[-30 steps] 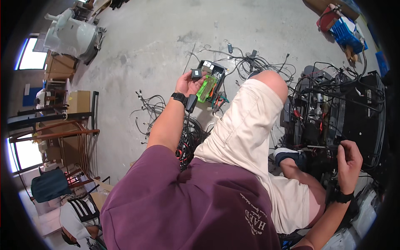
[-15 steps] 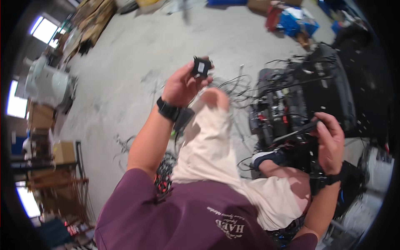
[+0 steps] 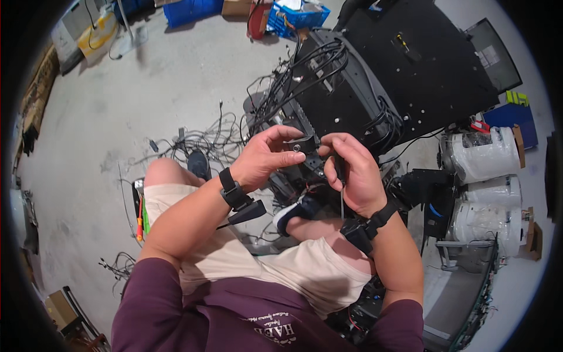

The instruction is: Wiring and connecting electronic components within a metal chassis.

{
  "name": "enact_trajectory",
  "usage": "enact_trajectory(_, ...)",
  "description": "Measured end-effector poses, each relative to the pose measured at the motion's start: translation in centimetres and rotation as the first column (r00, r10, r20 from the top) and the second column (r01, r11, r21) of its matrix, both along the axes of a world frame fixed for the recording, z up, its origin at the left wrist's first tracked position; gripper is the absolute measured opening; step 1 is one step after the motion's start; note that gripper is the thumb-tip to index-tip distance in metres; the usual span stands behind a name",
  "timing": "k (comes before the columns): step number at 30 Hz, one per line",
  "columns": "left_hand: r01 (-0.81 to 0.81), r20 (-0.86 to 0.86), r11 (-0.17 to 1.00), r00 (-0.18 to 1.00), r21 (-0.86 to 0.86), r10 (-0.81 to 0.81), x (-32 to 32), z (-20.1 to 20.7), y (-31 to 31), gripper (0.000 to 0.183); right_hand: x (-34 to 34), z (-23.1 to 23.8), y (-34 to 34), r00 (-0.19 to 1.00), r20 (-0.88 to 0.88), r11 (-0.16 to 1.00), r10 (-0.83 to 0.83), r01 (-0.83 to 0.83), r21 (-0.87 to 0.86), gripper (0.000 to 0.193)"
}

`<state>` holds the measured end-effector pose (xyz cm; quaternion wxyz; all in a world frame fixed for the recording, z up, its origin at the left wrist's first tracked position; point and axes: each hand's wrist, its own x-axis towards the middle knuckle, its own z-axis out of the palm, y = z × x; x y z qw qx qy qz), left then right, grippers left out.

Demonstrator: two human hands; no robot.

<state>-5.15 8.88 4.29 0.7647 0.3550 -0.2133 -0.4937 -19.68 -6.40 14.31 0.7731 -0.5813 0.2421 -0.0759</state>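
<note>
Between the thumb and fingers of my left hand (image 3: 261,158) is a small black block-like part (image 3: 304,144) with a round metal bit on its near side. My right hand (image 3: 362,179) is just to the right of it, its fingers curled in a pinch. A thin grey rod (image 3: 342,203) runs down below those fingers; its kind cannot be told, and its upper end is hidden in the hand. Whether the right fingertips touch the black part is unclear. Behind both hands stands black equipment (image 3: 322,108) draped with cables.
A large black panel (image 3: 422,64) extends to the far right. Loose black cables (image 3: 214,138) lie on the floor ahead. White wrapped drums (image 3: 487,155) stand at the right. A blue basket (image 3: 299,20) sits at the back, and an orange-handled tool (image 3: 140,226) is beside my left leg.
My view has turned to the right. My hands, far apart before, are now close together in front of the black equipment, the left with the black part and the right with the thin rod.
</note>
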Motion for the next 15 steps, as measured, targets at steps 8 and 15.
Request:
enact_trajectory(8, -0.230, 0.502, 0.972, 0.836, -0.046, 0.222, 1.5, -0.4, 2.0, 0.072, 2.8, -1.4, 1.3, 0.966, -0.185, 0.865, 0.178, -0.243, -0.439, 0.044)
enact_trajectory(15, -0.260, 0.417, 0.945, 0.850, -0.200, 0.322, 1.6, -0.2, 2.5, 0.067, 3.0, -2.1, 1.9, 0.978, -0.061, 0.807, 0.201, -0.201, -0.555, 0.048)
